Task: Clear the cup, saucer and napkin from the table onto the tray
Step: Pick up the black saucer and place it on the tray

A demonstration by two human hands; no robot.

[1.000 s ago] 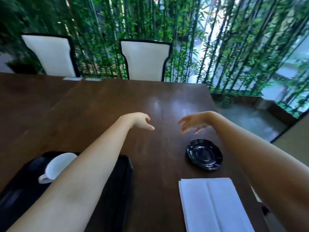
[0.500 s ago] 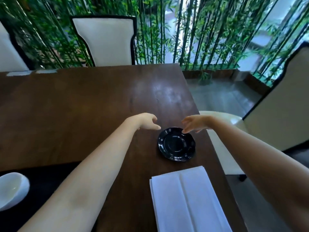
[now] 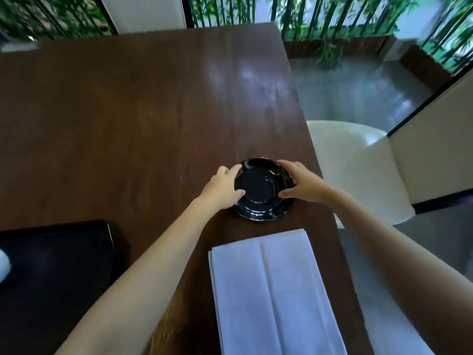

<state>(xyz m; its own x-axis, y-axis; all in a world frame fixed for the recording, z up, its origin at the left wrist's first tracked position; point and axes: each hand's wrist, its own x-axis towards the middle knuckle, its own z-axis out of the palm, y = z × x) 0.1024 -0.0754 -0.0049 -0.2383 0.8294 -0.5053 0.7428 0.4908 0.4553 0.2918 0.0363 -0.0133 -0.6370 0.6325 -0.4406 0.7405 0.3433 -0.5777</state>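
A glossy black saucer (image 3: pixel 261 187) sits on the dark wooden table (image 3: pixel 143 116) close to its right edge. My left hand (image 3: pixel 222 187) grips the saucer's left rim and my right hand (image 3: pixel 300 184) grips its right rim. The far edge of the saucer looks slightly tilted up. A folded white napkin (image 3: pixel 273 293) lies on the table just in front of the saucer, toward me. The black tray (image 3: pixel 56 272) is at the lower left, and a sliver of the white cup (image 3: pixel 3 267) shows on it at the frame's left edge.
A cream chair (image 3: pixel 358 165) stands right beside the table's right edge. Another white chair back (image 3: pixel 146 11) is at the far side. Bamboo plants and a grey floor lie beyond.
Both hands came down from above the table and closed on the saucer's rim. My view swung right and down, so the tray and cup slid to the left edge.
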